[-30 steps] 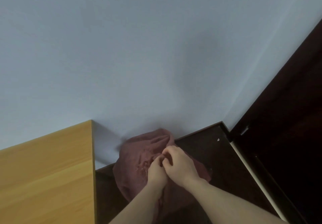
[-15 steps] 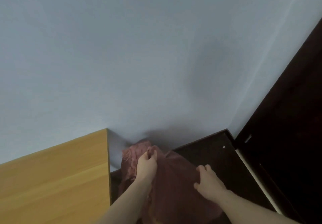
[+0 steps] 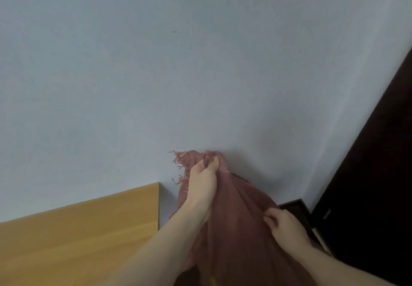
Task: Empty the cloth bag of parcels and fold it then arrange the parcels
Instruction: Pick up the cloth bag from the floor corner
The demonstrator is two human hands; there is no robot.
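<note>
The left hand (image 3: 202,181) is raised in front of the pale blue-grey wall (image 3: 178,63) and grips the top of the dusty-red cloth bag (image 3: 236,230). Its thumb and fingers are curled tightly around a gathered bunch of the fabric, so the cloth is pinched in the fist and some of it stands out above the knuckles. Just to the left of this fist a short fringe of loose red threads (image 3: 178,158) sticks out from the edge of the cloth. From the left hand the bag hangs down and spreads wider toward the bottom edge of the view, where its lower part goes out of sight. The right hand (image 3: 283,225) is lower and to the right, on the side of the bag; its fingers are bent and hold a fold of the fabric there, but how deep the grip goes I cannot tell. Both forearms are bare and come in from the bottom of the view. To the left of the bag is a light orange-brown wooden panel (image 3: 78,236) that touches the wall. To the right, behind the right hand, a corner of a very dark brown surface (image 3: 294,207) shows, and beside it a dark, almost black panel (image 3: 367,174) fills the right side. No parcels can be seen.
</note>
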